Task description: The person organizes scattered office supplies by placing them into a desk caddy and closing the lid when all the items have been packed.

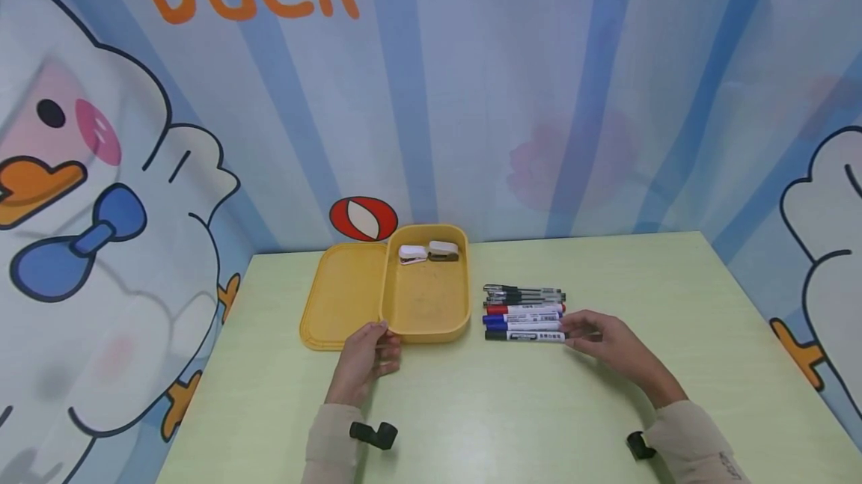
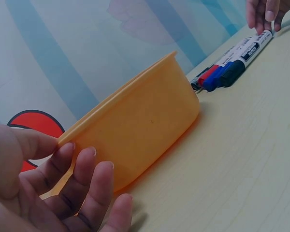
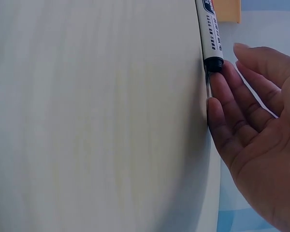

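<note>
My left hand (image 1: 367, 357) pinches the rim of a yellow plastic box (image 1: 426, 304) at its near left corner, thumb and index finger on the edge in the left wrist view. Inside the box, at the back, lie two small staplers, one white (image 1: 412, 253) and one white and dark (image 1: 442, 250). My right hand (image 1: 606, 338) is at the right ends of a row of markers, its fingers loosely bent and the thumb apart. The row holds a black-capped marker (image 1: 525, 336), blue-capped markers (image 1: 521, 318) and a red-capped marker (image 1: 525, 310). In the right wrist view fingertips are by one marker's black end (image 3: 213, 65).
The box's yellow lid (image 1: 343, 297) lies flat, joined along the box's left side. Several black pens (image 1: 525, 294) lie behind the markers. All this stands on a pale green table (image 1: 438, 409), with a printed cloth backdrop (image 1: 485, 95) behind it.
</note>
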A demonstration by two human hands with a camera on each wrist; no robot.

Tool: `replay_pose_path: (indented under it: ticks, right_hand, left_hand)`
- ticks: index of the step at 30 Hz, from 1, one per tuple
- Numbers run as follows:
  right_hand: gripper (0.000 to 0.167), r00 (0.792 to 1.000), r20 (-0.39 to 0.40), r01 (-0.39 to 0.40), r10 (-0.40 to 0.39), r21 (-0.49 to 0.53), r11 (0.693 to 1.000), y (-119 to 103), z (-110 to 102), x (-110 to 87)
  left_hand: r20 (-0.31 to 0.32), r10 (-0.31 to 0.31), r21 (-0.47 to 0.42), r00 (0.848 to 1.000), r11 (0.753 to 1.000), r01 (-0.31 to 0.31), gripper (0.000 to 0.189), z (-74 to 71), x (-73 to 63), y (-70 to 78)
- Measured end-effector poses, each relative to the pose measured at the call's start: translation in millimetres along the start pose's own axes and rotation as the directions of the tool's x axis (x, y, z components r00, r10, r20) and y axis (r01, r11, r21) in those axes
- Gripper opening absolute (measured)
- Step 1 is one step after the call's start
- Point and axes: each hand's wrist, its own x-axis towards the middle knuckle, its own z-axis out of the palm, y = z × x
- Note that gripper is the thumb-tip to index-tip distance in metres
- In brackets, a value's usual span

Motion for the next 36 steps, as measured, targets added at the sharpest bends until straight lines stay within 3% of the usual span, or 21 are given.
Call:
replay_pose_path:
  ticks: [17,36]
  right_hand:
    - [0.025,1.0,-0.007,0.021,-0.021,-0.06,0.998,-7.5,1.6,-1.6]
    - [0.023,1.0,-0.008,-0.009,0.008,-0.143,0.99,-9.8,5.8,2.1]
  left_hand:
    - [0.008,-0.001,-0.009,1.0,1.0,0.001,0.031,-0.7,-0.1,0.0]
    - [0.007,0.027,-0.007,1.0,1.0,-0.027,0.03,-0.7,1.4,-2.9]
